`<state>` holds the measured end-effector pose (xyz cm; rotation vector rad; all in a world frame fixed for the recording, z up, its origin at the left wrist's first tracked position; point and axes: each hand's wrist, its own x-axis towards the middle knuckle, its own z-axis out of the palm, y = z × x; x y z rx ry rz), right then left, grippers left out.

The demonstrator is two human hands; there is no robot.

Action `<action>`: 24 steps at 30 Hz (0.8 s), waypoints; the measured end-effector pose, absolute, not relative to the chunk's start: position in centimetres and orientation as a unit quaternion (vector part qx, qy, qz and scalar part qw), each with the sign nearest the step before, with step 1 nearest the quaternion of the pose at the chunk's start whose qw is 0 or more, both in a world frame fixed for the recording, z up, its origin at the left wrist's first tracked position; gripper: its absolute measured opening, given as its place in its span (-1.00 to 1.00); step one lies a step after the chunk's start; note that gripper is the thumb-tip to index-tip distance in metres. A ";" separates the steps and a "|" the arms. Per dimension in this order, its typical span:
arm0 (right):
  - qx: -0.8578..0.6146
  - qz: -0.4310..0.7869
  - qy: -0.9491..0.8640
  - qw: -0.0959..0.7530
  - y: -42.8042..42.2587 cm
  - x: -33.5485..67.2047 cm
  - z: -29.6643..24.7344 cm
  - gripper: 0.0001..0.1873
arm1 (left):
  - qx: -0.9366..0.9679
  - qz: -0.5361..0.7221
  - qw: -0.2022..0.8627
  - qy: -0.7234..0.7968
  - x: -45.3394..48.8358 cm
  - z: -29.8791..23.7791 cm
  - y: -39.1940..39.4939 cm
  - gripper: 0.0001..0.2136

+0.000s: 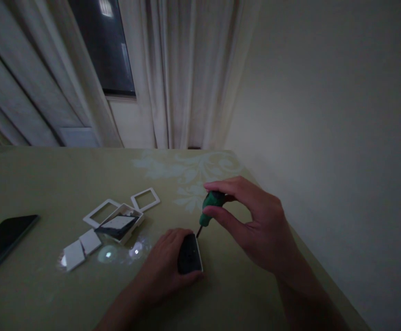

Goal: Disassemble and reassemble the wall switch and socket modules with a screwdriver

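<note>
My left hand grips a small dark module with a white edge, thumb along its near end and fingers at its far end. The module looks like the back of a wall switch. Between the thumb and fingers of my right hand is a screwdriver with a green and black handle. It tilts so that its thin shaft runs down to the module's far end; whether the tip sits in a screw cannot be made out.
To the left lie two white frames, a white box with a dark plate in it and two white square covers. A dark phone or tablet rests at the far left. Wall borders the table's right edge; curtains hang behind.
</note>
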<state>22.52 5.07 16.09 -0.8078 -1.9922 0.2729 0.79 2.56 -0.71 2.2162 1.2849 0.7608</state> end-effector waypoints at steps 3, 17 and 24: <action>-0.319 0.140 -0.822 0.450 5.5 22.1 15.6 -0.68 | 0.807 0.292 0.221 0.463 0.6 -1.0 2.9 -0.34; -0.326 0.175 -0.827 0.422 7.2 21.3 13.6 -0.70 | 0.797 0.289 0.215 0.485 0.1 -0.9 3.5 -0.38; -0.319 0.179 -0.827 0.426 7.1 21.2 13.7 -0.68 | 0.799 0.276 0.217 0.488 0.1 -0.9 3.5 -0.38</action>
